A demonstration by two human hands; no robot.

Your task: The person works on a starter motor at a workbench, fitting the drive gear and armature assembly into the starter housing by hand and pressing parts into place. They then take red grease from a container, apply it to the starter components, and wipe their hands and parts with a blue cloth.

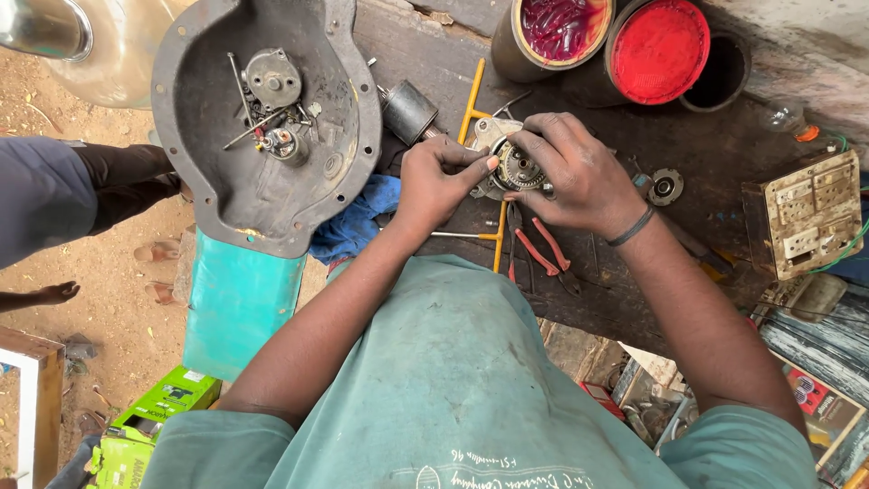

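Both hands on a small round motor assembly point(514, 167) with a ring of metal teeth or contacts showing on its face, held just above the dark workbench point(706, 154) at centre. Left hand point(439, 181) pinches its left edge, thumb and fingers closed on the housing. Right hand point(575, 172) wraps over the right side, fingers curled onto the top; black band on that wrist.

Directly under the hands: red-handled pliers point(539, 249) lying on the bench, and a yellow-handled tool point(475, 104) running along the bench, partly hidden by the hands. A thin metal rod lies just left of the pliers.

Left of the hands: black cylindrical part point(409, 110), blue rag point(358, 222) below it. Further left, a large grey cast cover point(204, 195) lying open side up, with a small gear plate, pins and loose bits inside.

Right of the hands: small round bearing-like disc point(665, 186), then a worn cream switchboard point(804, 217) with green wire.

Back edge: open tin of dark red grease point(557, 27), red lid point(659, 47), black empty tin point(722, 72).

Far left: another person's legs and sandalled feet on sandy ground.
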